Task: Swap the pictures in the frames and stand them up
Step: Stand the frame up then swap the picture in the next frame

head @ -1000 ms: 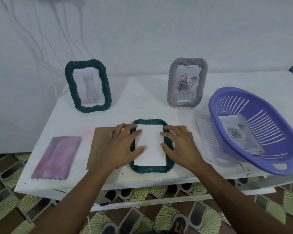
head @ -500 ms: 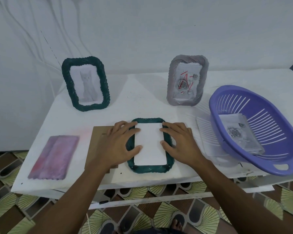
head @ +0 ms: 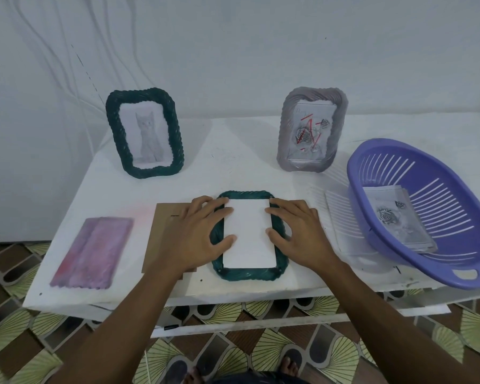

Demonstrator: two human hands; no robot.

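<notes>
Two hands flat, left hand (head: 197, 235), right hand (head: 299, 234), on white sheet (head: 248, 234) edges, green frame (head: 250, 274)

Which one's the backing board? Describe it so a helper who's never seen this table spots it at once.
Look along the white table's front edge, where a dark green frame lies face down. Directly left of it, partly under the left hand, lies a flat brown cardboard sheet. It alone is plain brown: the slab further left is pink-purple.
</notes>
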